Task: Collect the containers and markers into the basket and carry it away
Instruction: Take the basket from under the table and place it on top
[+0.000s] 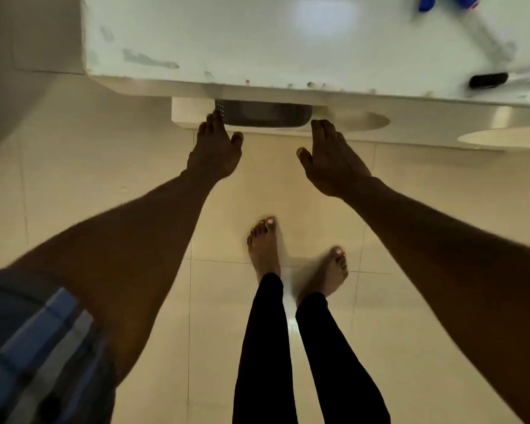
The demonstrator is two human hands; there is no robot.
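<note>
A dark grey perforated basket [262,113] sits on a white shelf under the white table's front edge, only its near side showing. My left hand [216,151] reaches forward with straight fingers, its fingertips touching the basket's left end. My right hand [331,157] is stretched out flat, its fingertips at the basket's right end; contact there is unclear. Two blue markers [426,3] lie at the table's far right edge, partly cut off. A black oblong object [487,80] lies on the table near its front right edge.
The white table [257,41] fills the top of the view, its top smudged. The white lower shelf [410,130] runs to the right with round cut-outs. My bare feet [265,249] stand on beige floor tiles. A wall lies to the left.
</note>
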